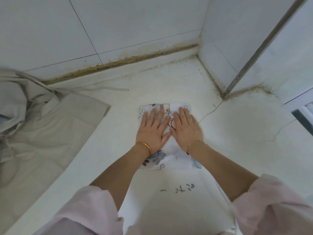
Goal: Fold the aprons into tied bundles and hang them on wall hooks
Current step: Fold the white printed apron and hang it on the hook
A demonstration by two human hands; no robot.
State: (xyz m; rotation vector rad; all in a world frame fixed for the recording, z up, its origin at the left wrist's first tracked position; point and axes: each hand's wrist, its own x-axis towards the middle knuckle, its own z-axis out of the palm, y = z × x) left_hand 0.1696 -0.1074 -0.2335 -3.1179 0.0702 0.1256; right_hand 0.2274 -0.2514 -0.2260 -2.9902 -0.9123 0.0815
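Observation:
A white apron with cartoon prints [169, 160] lies folded into a narrow rectangle on the white counter [237, 133]. My left hand [153, 128] and my right hand [185, 128] press flat on its far half, side by side, fingers straight and pointing away from me. The thumbs nearly meet over a black drawn outline on the cloth. A second apron, beige [39, 126], lies spread and partly bunched at the left, its strap [108, 89] trailing across the counter toward the wall.
White tiled walls [135, 22] meet in a corner at the back right, with dirty grout along the counter joint. A metal-edged frame [250, 61] stands at right. A crack [210, 113] runs through the counter right of the printed apron.

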